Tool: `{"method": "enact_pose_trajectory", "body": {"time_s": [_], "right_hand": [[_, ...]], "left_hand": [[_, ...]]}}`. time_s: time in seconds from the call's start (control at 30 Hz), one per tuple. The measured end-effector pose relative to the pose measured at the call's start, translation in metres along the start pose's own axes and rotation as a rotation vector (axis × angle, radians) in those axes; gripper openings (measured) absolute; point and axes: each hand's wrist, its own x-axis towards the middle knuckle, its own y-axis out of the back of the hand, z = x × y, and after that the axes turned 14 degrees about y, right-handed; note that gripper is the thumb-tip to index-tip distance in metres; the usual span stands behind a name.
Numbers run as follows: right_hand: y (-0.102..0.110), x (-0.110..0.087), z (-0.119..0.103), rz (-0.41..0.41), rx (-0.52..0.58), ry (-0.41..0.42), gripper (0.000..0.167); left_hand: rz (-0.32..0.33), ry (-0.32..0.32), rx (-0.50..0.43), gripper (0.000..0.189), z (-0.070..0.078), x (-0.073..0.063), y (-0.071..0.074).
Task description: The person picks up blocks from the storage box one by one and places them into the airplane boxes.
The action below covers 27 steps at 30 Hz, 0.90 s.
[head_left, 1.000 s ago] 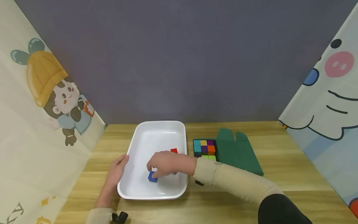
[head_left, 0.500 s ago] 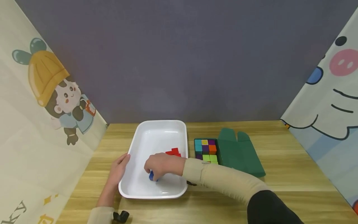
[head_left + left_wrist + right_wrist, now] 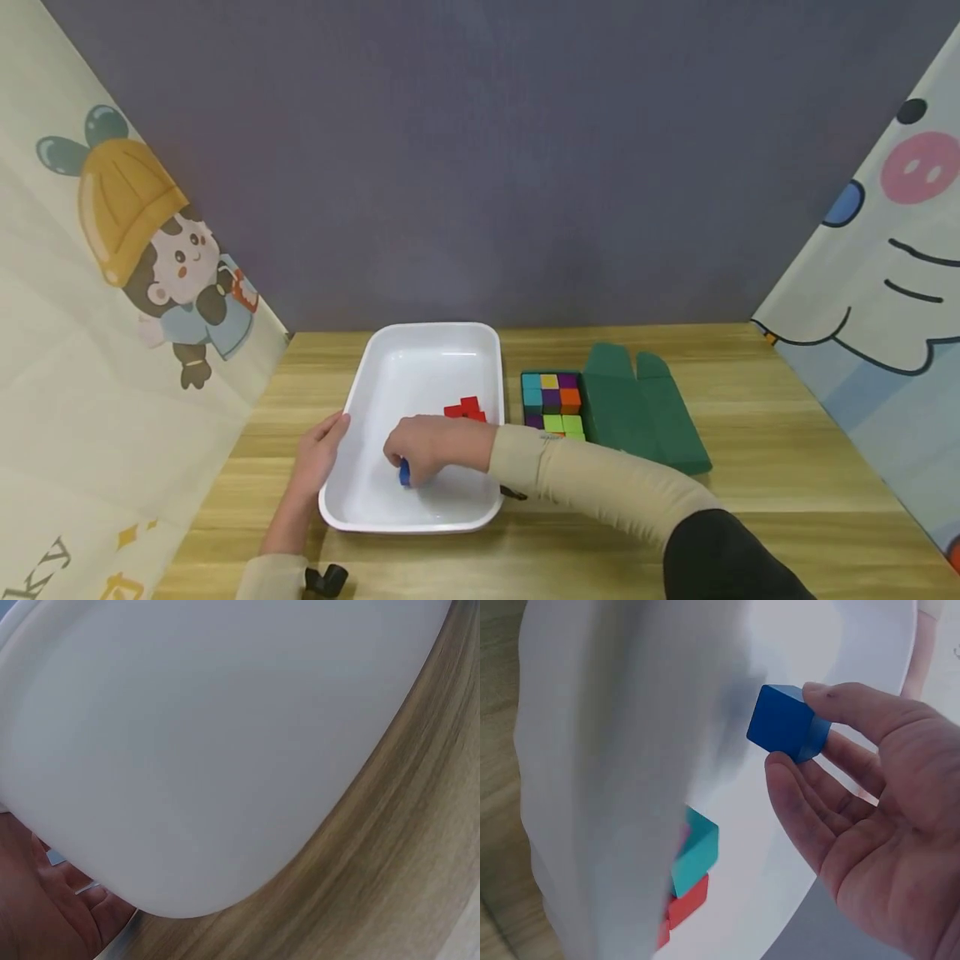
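A white tray lies on the table. My left hand grips its left rim; in the left wrist view, the fingers show under the tray's edge. Over the tray's lower middle, my right hand pinches a blue block. The right wrist view shows the blue block between thumb and fingertips, with its far end partly behind the fingers. Red blocks sit in the tray beyond the right wrist. A teal block lies by a red block, partly hidden by the tray's wall.
Right of the tray stands an open green box with several coloured cubes inside, its lid folded out to the right. The wooden table meets a grey wall behind. Printed cloths hang at both sides.
My right hand has moved slightly left and down and closed its fingers around the blue block, which is now mostly covered. More red blocks show behind the wrist. The left hand stays at the rim.
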Motion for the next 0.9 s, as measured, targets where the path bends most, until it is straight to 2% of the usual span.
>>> {"method": "enact_pose_trajectory", "body": {"time_s": [0.33,0.57,0.7,0.8,0.9], "right_hand": [[0.011,-0.001,0.0,-0.015,-0.024,0.04,0.017],[0.015,-0.006,-0.003,-0.021,-0.037,0.075,0.017],[0.023,-0.022,-0.007,0.011,-0.027,0.087,0.018],[0.03,-0.044,-0.004,0.041,-0.003,0.077,0.026],[0.039,-0.067,0.005,0.079,-0.029,0.077,0.031]], "left_hand": [[0.004,0.002,0.012,0.065,0.001,0.0,0.001],[-0.02,0.002,-0.011,0.064,0.001,0.001,0.0],[-0.023,-0.001,-0.008,0.064,0.0,0.001,0.002],[-0.029,0.008,-0.005,0.063,0.0,-0.001,0.002],[-0.034,0.018,0.006,0.065,0.001,-0.003,0.003]]}}
